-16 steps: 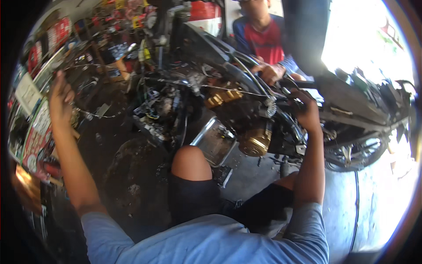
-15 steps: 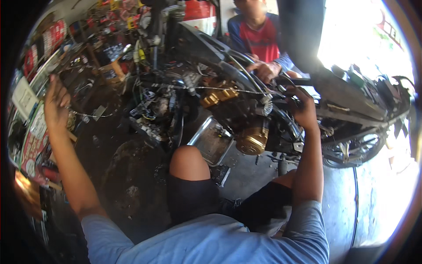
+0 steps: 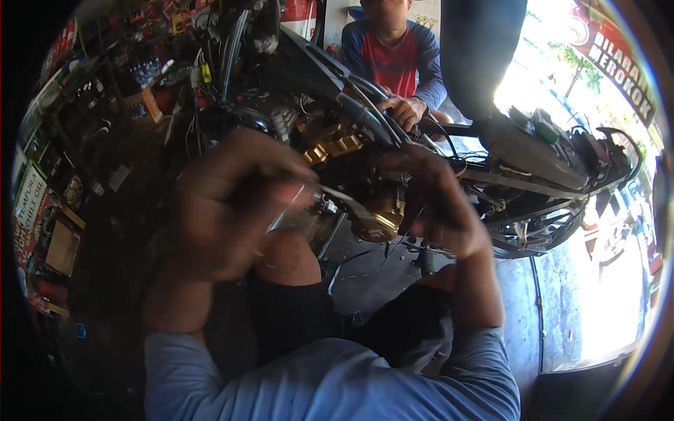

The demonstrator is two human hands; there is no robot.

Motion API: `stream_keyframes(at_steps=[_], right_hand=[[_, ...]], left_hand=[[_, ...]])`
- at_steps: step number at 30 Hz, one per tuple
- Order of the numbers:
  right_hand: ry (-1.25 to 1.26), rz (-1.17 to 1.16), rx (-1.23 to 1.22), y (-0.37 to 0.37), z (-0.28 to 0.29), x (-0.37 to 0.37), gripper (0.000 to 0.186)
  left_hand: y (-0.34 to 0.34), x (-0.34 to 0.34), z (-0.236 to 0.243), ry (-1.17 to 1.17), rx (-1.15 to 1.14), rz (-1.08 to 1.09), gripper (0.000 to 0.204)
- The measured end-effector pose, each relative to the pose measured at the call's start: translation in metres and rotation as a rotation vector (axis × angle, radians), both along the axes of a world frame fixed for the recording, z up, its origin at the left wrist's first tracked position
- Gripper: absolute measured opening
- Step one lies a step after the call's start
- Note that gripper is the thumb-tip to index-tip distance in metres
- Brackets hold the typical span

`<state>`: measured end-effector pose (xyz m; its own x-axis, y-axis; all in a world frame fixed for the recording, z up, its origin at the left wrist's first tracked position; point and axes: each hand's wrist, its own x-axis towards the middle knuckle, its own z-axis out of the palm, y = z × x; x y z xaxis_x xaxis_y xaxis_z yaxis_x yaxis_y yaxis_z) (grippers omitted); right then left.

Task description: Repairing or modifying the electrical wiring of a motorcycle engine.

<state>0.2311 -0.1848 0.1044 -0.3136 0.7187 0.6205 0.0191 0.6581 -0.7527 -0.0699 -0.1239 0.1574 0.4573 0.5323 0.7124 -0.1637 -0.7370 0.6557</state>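
Observation:
My left hand (image 3: 242, 200), smeared by motion, is raised over my left knee with its fingers closed. A thin pale strand (image 3: 344, 196) runs from its fingertips toward the right, in front of the engine; whether it is wire or tape cannot be made out. My right hand (image 3: 442, 203) is up beside the engine, its fingers curled and too blurred to show what they hold. Behind both hands stands a partly stripped motorcycle (image 3: 547, 165) with a gold engine cover (image 3: 380, 221). A thin loose wire (image 3: 382, 265) hangs below the hands.
Across the motorcycle another person (image 3: 393, 63) in a red and blue shirt rests their hands (image 3: 404, 111) near the frame. A wooden crate (image 3: 144, 105) and a cardboard piece (image 3: 63, 249) lie at left. A dark post (image 3: 484, 56) rises behind.
My left hand has swung from the far left, where the strand was stretched out, in to the middle. My right hand has moved slightly left and down. The view has shifted a little.

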Motion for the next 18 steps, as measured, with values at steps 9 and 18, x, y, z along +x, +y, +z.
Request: stream_keyframes(at_steps=[9, 18], right_hand=[[-0.186, -1.066, -0.084, -0.078, -0.018, 0.05, 0.022], [-0.287, -0.778, -0.022, -0.078, -0.046, 0.026, 0.057]], left_hand=[[0.019, 0.043, -0.06, 0.292, 0.066, -0.123, 0.014], [0.014, 0.062, -0.081, 0.349, 0.221, -0.095, 0.015]])
